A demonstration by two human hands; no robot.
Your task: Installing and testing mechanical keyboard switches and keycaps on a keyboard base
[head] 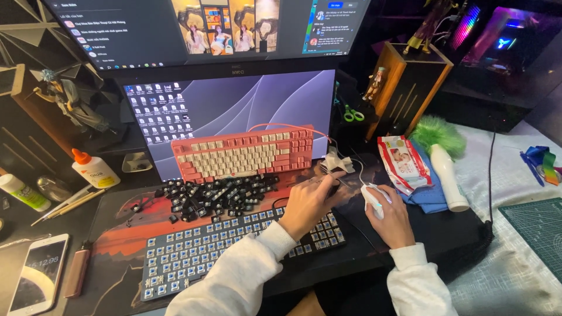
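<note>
Dim desk clutter surrounded a bare keyboard [234,248]; its black keycaps [219,196] were heaped at twelve o'clock. Left hand [307,205] rested curled on its upper right corner. Right hand [391,219] gripped a white mouse [371,199]; a red-white wipes packet [404,161] lay at one o'clock.

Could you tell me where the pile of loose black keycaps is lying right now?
In the head view, the black keycaps lie left of centre on the desk mat, between the pink keyboard behind and the bare keyboard in front, beside the left hand.
</note>
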